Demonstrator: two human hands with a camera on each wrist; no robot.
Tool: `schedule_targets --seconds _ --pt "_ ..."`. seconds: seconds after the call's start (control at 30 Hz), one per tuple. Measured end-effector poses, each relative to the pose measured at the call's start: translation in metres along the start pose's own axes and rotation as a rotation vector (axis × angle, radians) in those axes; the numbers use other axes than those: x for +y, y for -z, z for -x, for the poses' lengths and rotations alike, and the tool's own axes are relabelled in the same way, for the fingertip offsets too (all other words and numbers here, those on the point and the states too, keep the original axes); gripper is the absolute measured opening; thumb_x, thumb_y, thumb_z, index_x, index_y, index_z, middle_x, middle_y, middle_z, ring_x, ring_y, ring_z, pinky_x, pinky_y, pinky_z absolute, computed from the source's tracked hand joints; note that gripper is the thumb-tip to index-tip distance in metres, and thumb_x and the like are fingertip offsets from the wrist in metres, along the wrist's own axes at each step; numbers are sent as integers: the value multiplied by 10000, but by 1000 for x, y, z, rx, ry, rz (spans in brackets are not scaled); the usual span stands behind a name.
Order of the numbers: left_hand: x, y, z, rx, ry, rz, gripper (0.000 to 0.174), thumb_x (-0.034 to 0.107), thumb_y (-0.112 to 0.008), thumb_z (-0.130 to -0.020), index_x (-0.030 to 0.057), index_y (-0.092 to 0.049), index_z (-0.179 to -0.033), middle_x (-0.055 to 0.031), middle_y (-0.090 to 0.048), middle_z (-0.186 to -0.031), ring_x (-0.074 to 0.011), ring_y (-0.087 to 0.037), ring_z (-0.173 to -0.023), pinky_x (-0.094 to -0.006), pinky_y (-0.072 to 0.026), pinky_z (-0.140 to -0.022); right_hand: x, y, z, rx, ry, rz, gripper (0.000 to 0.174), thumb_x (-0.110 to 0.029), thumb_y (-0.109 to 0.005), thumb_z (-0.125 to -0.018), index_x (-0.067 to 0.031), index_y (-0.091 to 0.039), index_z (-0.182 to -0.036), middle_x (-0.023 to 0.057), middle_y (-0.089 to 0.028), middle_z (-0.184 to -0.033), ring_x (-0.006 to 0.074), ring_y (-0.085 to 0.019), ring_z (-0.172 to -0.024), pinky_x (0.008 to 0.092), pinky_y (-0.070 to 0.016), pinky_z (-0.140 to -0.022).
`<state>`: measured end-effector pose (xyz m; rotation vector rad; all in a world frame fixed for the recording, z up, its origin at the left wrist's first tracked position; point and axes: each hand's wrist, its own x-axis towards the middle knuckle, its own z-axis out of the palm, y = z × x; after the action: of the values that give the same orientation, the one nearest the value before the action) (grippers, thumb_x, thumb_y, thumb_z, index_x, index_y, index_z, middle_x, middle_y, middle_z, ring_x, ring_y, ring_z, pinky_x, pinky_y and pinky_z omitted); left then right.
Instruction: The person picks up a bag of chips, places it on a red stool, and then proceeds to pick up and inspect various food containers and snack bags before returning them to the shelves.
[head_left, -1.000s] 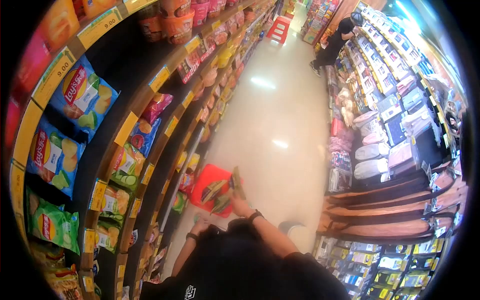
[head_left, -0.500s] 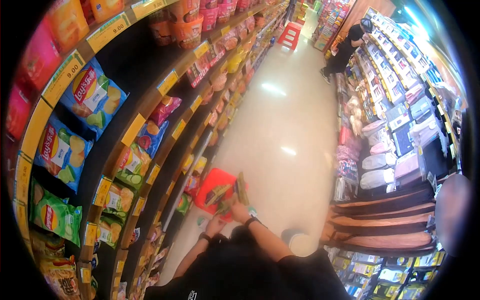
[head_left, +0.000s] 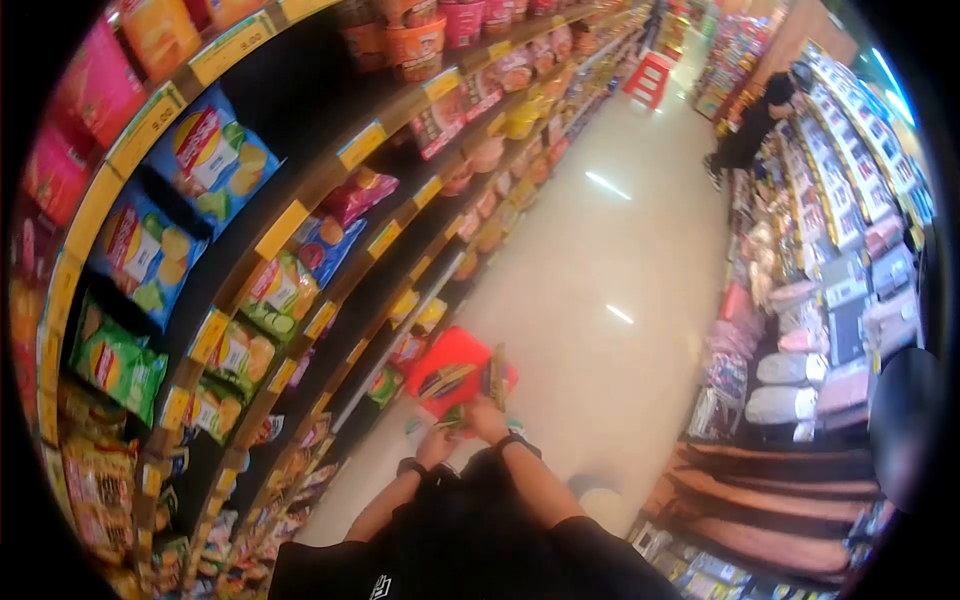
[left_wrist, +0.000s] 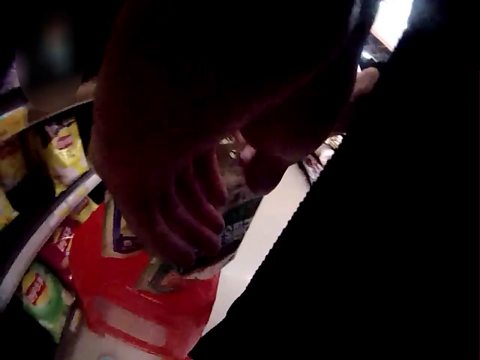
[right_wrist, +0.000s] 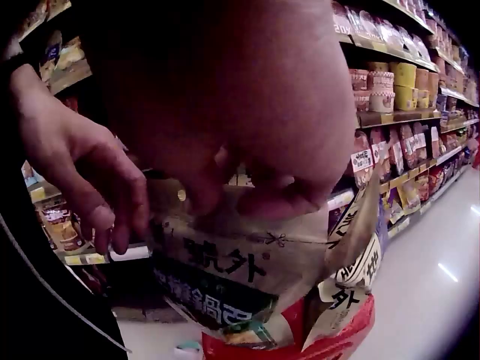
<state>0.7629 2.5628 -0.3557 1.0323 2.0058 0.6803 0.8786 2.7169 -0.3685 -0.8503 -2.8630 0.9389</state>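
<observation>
Red plastic basket (head_left: 455,345), crinkled glossy packet (right_wrist: 225,281)

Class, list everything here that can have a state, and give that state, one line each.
Snack packet: held up by both hands.
Left hand: grips the packet's side.
Right hand: pinches the packet's top.
Red basket: on the floor, packets inside.
Shelves: stocked with crisp bags.

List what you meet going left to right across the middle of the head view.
From the left: green crisp bag → red basket → shiny floor → white packs.
</observation>
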Motion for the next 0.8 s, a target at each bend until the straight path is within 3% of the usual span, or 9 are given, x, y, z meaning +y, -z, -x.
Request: schedule_targets --seconds 0.03,0.07,0.2,0.33,0.43,0.5,0.7,0.73,0.8 --pt "-5 -2 4 19 41 -7 358 334 -668 -817 25 -656 -997 -185 -687 -914 -346 -664 -885 -458 -518 -748 -4 10 4 -18 31 56 349 -194 -643 -775 -70 -643 -1101 167 -607 -1052 331 -561 -1033 462 -472 -872" --pt "-9 -3 10 2 275 -73 422 413 -670 -803 31 -668 -981 -189 -693 -941 -346 -665 -911 -467 -521 -778 -5 18 8 -35 62 111 347 -197 -646 -771 -71 -645 -1094 167 -614 -1033 324 -563 -1035 466 -470 -877" --pt "-38 -17 48 189 552 -195 433 469 -692 -782 103 -681 -1013 -167 -705 -915 -357 -668 -914 -456 -528 -804 0 21 24 -128 330 165 321 -198 -635 -792 -93 -641 -1095 160 -631 -1015 316 -558 -1079 476 -472 -881" --pt "-24 -41 90 317 311 140 317 221 -658 -874 49 -639 -1139 -164 -708 -942 -300 -692 -855 -369 -546 -766 12 0 39 -223 409 38 254 -172 -588 -833 -101 -635 -1072 139 -648 -987 332 -604 -995 452 -496 -811" --pt "-4 -74 122 530 256 138 252 170 -617 -903 33 -656 -1111 -169 -692 -976 -290 -678 -873 -358 -539 -775 14 -3 43 -433 350 -183 186 -116 -596 -813 -69 -623 -991 168 -643 -892 360 -634 -832 441 -498 -714" --pt "17 -95 140 544 391 248 223 160 -606 -912 25 -670 -1076 -168 -682 -975 -282 -667 -868 -354 -535 -781 19 18 44 -397 527 -414 142 -73 -628 -775 -51 -605 -913 179 -633 -838 355 -626 -789 440 -485 -674" --pt "22 -101 173 538 364 390 288 242 -634 -919 -3 -664 -1067 -162 -664 -1000 -241 -632 -942 -352 -503 -841 -13 53 66 -499 339 -585 108 -61 -649 -794 -23 -562 -846 148 -599 -742 271 -604 -684 377 -472 -630" --pt "19 -93 177 557 315 380 307 257 -634 -920 -10 -661 -1069 -163 -663 -1022 -238 -624 -971 -353 -498 -855 -25 58 65 -617 242 -536 107 -88 -611 -799 -23 -575 -876 208 -637 -829 370 -634 -840 416 -484 -727" --pt "8 -76 187 502 394 502 408 319 -630 -913 -23 -620 -1137 -187 -638 -1111 -273 -609 -1052 -375 -478 -907 -46 42 67 -544 318 -580 117 -97 -650 -816 -31 -565 -861 120 -585 -743 226 -583 -724 346 -465 -651"
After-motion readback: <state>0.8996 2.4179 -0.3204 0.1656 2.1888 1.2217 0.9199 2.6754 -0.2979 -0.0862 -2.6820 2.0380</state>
